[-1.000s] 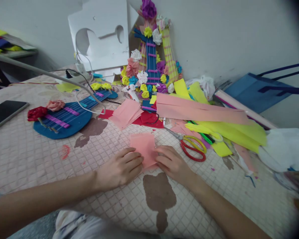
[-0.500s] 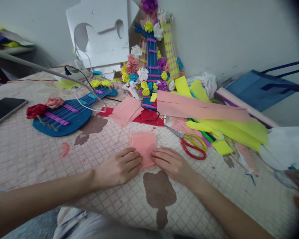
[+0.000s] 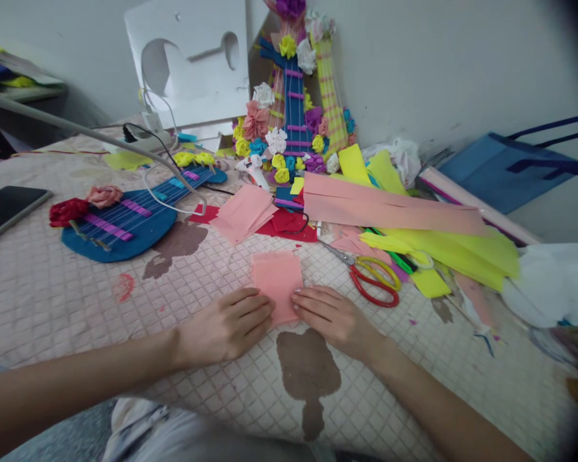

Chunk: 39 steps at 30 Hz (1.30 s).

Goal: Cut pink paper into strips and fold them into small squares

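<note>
At centre of head view, on the quilted cover (image 3: pixel 52 289): pink paper square (image 3: pixel 277 276) lying flat, lower edge pinned under the fingertips of left hand (image 3: pixel 226 327) and right hand (image 3: pixel 332 314). Neither grip closed on anything; both laid open, palms down, pressing the sheet from either side. Judged early in the work: sheet cut to size, no crease or roll yet visible. Beyond, stack of pink squares (image 3: pixel 243 212) unshaped; scissors (image 3: pixel 373 279) just right of the sheet; blue felt guitar (image 3: pixel 125 221) at left, already bearing paper roses (image 3: pixel 70 210).

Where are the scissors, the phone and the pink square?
scissors (image 3: pixel 373 282), head view, on the handles.
phone (image 3: pixel 4 208), head view, on its dark screen.
pink square (image 3: pixel 277 274), head view, on its bare upper half.
</note>
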{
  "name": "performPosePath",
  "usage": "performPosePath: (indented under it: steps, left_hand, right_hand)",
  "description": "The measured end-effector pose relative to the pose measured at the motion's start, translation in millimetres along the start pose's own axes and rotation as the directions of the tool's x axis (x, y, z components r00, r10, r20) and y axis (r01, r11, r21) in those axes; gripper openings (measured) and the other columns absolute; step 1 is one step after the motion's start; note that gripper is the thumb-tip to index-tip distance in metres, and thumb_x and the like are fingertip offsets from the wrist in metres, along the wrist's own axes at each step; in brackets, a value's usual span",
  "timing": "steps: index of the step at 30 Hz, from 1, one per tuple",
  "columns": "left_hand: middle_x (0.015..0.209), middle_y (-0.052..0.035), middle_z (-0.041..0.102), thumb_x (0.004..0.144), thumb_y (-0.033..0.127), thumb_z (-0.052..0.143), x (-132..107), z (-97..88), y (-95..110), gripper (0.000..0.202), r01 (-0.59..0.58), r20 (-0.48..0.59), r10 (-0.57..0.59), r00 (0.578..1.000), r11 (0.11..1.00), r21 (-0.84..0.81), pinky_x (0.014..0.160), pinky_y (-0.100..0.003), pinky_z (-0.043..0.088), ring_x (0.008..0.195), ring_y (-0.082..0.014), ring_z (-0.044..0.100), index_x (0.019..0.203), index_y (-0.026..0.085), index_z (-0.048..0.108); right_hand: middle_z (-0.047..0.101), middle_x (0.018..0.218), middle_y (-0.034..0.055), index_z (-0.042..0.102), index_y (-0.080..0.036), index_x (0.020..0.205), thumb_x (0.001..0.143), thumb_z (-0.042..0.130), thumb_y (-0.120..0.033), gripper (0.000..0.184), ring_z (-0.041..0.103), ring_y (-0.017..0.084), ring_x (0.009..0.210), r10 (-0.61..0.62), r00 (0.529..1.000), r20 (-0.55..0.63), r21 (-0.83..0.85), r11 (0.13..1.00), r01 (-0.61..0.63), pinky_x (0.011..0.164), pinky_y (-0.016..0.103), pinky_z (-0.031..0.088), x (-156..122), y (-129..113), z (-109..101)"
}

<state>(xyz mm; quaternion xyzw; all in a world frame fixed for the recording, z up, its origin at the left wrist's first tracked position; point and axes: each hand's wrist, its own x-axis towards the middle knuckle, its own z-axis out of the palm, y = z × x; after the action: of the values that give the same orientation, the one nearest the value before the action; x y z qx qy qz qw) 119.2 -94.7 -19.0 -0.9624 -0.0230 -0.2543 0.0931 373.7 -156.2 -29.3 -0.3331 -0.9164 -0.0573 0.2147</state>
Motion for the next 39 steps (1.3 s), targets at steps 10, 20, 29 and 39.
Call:
performPosePath:
  steps: [10, 20, 29, 39]
  left_hand:
    - [0.103, -0.0158, 0.068, 0.093, 0.007, 0.036, 3, -3.1, 4, 0.030, -0.035, 0.076, 0.034, 0.997, 0.999, 0.020, 0.091, -0.037, 0.051, 0.101, -0.0220, 0.063, 0.098, 0.005, 0.065]
    - [0.099, -0.0130, 0.069, 0.094, 0.009, 0.036, 3, -3.4, 1, 0.028, 0.003, 0.081, 0.001, 0.997, 0.998, -0.057, 0.088, -0.037, 0.052, 0.097, -0.0212, 0.064, 0.097, 0.008, 0.064]
    - [0.140, -0.0098, 0.047, 0.097, 0.017, 0.035, 28, 14.2, -37, 0.039, 0.130, 0.323, -0.035, 0.946, 0.952, -0.277, 0.113, -0.039, 0.027, 0.132, -0.0177, 0.040, 0.135, 0.012, 0.041]
    - [0.151, -0.0106, 0.030, 0.094, 0.039, 0.044, 17, 22.2, -54, 0.058, 0.162, 0.375, -0.053, 0.926, 0.950, -0.266, 0.114, -0.051, 0.009, 0.142, -0.0239, 0.019, 0.145, 0.021, 0.025]
  right_hand:
    - [0.065, 0.118, 0.0106, 0.061, -0.013, 0.116, 0.093, 0.042, -0.009, 0.030, 0.054, 0.021, 0.118, 0.060, 0.996, 0.060, 0.018, 0.998, -0.061, 0.100, 0.042, 0.046, 0, -4, -3]
    - [0.060, 0.128, 0.0105, 0.058, -0.013, 0.122, 0.093, 0.046, -0.019, 0.032, 0.046, 0.021, 0.127, 0.072, 0.983, 0.171, 0.082, 0.993, -0.087, 0.108, 0.043, 0.038, 9, -16, -6]
    - [0.063, 0.123, 0.0074, 0.058, -0.016, 0.123, 0.092, 0.049, -0.020, 0.033, 0.051, 0.020, 0.123, 0.089, 0.987, 0.136, 0.083, 0.991, -0.100, 0.108, 0.044, 0.037, 4, -16, -2]
    - [0.060, 0.128, 0.0078, 0.057, -0.015, 0.123, 0.092, 0.048, -0.019, 0.032, 0.045, 0.019, 0.128, 0.097, 0.985, 0.140, 0.085, 0.990, -0.109, 0.110, 0.044, 0.035, 4, -16, -3]
